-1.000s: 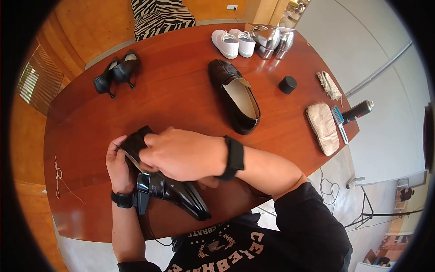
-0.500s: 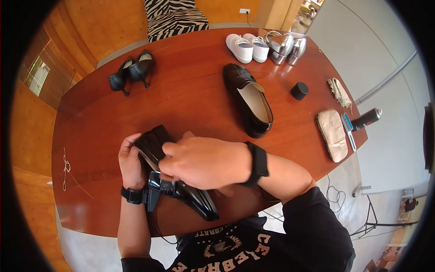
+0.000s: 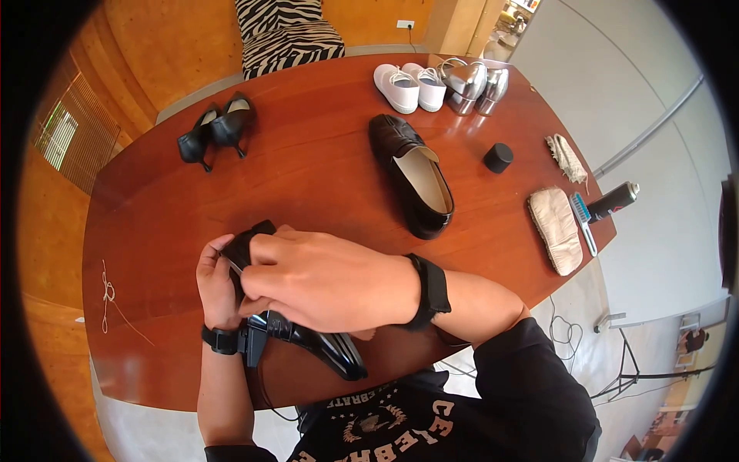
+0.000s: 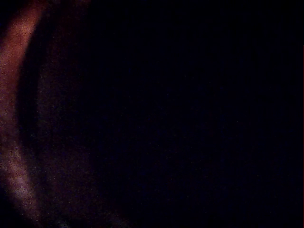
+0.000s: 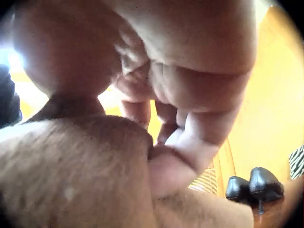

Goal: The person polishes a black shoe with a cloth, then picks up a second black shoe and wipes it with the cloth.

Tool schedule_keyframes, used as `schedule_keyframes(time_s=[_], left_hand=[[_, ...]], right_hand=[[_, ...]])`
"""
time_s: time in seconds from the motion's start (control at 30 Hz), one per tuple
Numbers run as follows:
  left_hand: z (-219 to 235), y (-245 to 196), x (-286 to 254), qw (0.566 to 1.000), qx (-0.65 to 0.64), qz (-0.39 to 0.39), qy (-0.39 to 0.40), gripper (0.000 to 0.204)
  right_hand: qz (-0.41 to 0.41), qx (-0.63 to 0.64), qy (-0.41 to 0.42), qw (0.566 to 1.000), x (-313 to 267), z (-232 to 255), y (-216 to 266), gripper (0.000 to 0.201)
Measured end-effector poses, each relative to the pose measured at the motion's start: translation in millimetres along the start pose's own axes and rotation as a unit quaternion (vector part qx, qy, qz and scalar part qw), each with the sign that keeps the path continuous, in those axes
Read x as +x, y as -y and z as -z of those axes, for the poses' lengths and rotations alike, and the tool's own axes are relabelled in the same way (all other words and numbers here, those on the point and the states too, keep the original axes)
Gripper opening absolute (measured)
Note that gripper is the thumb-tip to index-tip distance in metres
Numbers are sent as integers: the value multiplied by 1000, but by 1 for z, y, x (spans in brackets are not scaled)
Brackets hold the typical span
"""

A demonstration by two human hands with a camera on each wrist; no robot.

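In the head view my left hand (image 3: 218,292) grips the heel end of a black leather loafer (image 3: 329,353), whose toe points to the lower right. My right hand (image 3: 327,281) lies across the shoe with its fingers curled, covering much of the opening. Its fingers hold a fuzzy brownish cloth or pad (image 5: 71,166) in the right wrist view; its exact kind I cannot tell. The left wrist view is nearly black. Farther off, the matching loafer (image 3: 416,181) stands upright with its pale insole showing.
White sneakers (image 3: 396,88) and silver heels (image 3: 466,88) stand at the back; black heels (image 3: 231,123) are at back left. To the right lie a black cap (image 3: 499,158), a beige mitt (image 3: 556,231), a brush (image 3: 583,223), a spray can (image 3: 614,202) and a pale cloth (image 3: 566,159). Laces (image 3: 108,296) lie left.
My right hand moved right along the shoe, then back left toward the heel end. The left hand keeps its grip on the heel. The head view shifted slightly.
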State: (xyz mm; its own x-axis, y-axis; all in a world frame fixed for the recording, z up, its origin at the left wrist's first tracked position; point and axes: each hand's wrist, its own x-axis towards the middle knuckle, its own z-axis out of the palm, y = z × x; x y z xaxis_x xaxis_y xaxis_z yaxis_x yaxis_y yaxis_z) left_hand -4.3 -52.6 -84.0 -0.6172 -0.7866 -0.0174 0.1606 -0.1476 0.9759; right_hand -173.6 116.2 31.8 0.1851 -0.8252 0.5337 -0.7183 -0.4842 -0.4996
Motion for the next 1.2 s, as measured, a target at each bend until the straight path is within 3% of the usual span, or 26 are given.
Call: schedule_keyframes(time_s=[0.03,0.07,0.17,0.3,0.47,0.6,0.73,0.93,1.2], left_hand=[[3,2,1,999,15,-20,24,29],[-8,-2,0,999,27,-25,-7,28],[-3,-1,-1,997,-70,-5,22,27],[-1,-4,2,999,-22,35,-10,25],[-5,-4,4,999,-21,19,-22,27],[2,1,5,1000,-23,20,-8,26],[6,4,6,999,-26,29,-3,24],[-7,-6,3,998,-36,34,-28,27],[-3,-1,5,999,-26,31,-30,26]], right_hand=[[23,17,-45,999,3,0,3,14],[8,54,-47,997,5,-1,4,20],[-2,47,-79,996,7,-15,-13,21],[-4,-127,22,992,-6,-24,-22,19],[14,-106,105,989,-22,-2,-16,12],[-9,-122,107,987,-10,-13,-28,14],[-25,-115,48,992,-6,-24,-32,10],[-34,-69,211,975,-13,16,-11,13],[-42,-91,117,988,-10,-3,-20,15]])
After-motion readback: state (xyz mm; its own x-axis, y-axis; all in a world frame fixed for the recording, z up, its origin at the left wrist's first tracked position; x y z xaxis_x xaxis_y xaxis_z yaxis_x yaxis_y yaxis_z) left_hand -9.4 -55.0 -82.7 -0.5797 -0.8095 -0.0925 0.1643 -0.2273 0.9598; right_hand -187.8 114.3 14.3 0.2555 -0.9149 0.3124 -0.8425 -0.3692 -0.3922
